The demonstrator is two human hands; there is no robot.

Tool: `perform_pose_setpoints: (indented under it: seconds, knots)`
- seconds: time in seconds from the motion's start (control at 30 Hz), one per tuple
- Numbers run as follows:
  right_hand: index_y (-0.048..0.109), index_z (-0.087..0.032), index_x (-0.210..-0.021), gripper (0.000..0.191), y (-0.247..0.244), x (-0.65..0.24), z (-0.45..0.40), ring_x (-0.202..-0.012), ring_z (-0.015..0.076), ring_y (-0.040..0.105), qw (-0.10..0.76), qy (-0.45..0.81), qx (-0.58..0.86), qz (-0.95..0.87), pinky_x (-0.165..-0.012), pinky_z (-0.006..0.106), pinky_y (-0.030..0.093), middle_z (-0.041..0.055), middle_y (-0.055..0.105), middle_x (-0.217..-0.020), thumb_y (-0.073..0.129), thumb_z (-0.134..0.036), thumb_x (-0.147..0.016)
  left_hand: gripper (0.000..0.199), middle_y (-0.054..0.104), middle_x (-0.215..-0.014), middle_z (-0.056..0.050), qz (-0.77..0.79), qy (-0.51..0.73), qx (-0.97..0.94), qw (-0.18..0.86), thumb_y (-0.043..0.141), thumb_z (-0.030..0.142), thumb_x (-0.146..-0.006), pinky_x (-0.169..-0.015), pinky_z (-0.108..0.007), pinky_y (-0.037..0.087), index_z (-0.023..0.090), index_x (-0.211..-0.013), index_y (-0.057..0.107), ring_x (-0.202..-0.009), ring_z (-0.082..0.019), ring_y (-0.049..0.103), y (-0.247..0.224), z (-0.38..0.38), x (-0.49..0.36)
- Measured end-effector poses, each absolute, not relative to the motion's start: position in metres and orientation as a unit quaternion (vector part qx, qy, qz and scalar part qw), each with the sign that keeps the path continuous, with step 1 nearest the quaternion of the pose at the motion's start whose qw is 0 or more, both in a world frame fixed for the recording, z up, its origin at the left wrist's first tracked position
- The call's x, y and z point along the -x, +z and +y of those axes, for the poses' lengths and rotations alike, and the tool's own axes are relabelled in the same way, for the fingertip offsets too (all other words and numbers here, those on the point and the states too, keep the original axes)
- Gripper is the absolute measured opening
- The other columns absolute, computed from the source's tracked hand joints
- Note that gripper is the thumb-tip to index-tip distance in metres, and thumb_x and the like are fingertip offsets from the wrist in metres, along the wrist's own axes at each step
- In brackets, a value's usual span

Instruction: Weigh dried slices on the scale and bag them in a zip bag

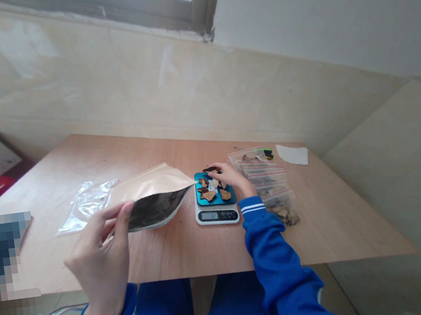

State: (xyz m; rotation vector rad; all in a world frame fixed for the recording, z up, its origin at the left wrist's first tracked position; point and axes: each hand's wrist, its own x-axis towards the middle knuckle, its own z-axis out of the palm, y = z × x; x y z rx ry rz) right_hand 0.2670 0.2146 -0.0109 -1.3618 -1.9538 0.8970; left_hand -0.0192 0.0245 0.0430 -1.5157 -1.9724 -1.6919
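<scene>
My left hand [107,243] pinches the edge of a kraft-paper pouch [151,180] between thumb and fingers. The pouch lies tilted on its side, its mouth gaping toward me and showing a dark lining. To its right stands a small white kitchen scale [199,220] with a blue platform and a lit display too blurred to read. Several dried brown pieces [208,196], like bark or peel, lie on the platform. Over its far right part, my right hand [230,174] has its fingers closed at a dark dried piece [211,169]; its fingertips are partly hidden.
Several zip bags [270,180] of dried brown material overlap right of the scale. Behind them are a black-and-green item [268,153] and a white paper scrap [293,155]. A clear plastic bag [86,202] lies left of the pouch. A wall borders the wooden table [344,228].
</scene>
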Motion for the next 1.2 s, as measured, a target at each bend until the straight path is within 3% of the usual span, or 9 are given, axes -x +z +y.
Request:
perform_pose_setpoints:
  seconds: [0.57,0.83,1.03,1.2]
  knots:
    - [0.075,-0.014,-0.105,0.023,-0.012,-0.261,0.212,-0.103,0.0216,0.071,0.282,0.347,0.516,-0.730,-0.096,0.035,0.053,0.0112,0.076,-0.110,0.060,-0.025,-0.092,0.024,0.076,-0.077,0.001,-0.659,-0.562,0.495,0.067,0.069,0.047,-0.085,-0.059,-0.022,0.047,0.024,-0.085,0.075,-0.064,-0.015,0.072,0.042,0.024,0.019]
    - [0.078,-0.016,-0.094,0.042,-0.019,-0.268,0.214,-0.100,0.0248,0.072,0.294,0.316,0.544,-0.720,-0.095,0.039,0.053,0.0113,0.078,-0.105,0.045,-0.041,-0.099,0.022,0.077,-0.079,0.001,-0.655,-0.568,0.495,0.060,0.071,0.045,-0.084,-0.061,-0.021,0.048,0.023,-0.085,0.075,-0.065,-0.014,0.071,0.041,0.023,0.020]
    - [0.078,-0.018,-0.092,0.050,-0.017,-0.271,0.210,-0.098,0.0214,0.072,0.287,0.288,0.559,-0.722,-0.091,0.033,0.053,0.0097,0.078,-0.103,0.037,-0.045,-0.101,0.027,0.076,-0.078,0.001,-0.653,-0.568,0.496,0.068,0.068,0.049,-0.085,-0.060,-0.021,0.048,0.023,-0.084,0.075,-0.063,-0.014,0.071,0.040,0.024,0.020]
    - [0.077,-0.017,-0.079,0.058,-0.014,-0.275,0.206,-0.083,0.0213,0.072,0.279,0.244,0.579,-0.726,-0.083,0.032,0.052,0.0092,0.078,-0.085,0.034,-0.050,-0.100,0.030,0.076,-0.077,0.001,-0.653,-0.571,0.493,0.065,0.067,0.052,-0.085,-0.060,-0.021,0.048,0.023,-0.084,0.075,-0.063,-0.013,0.071,0.039,0.025,0.021]
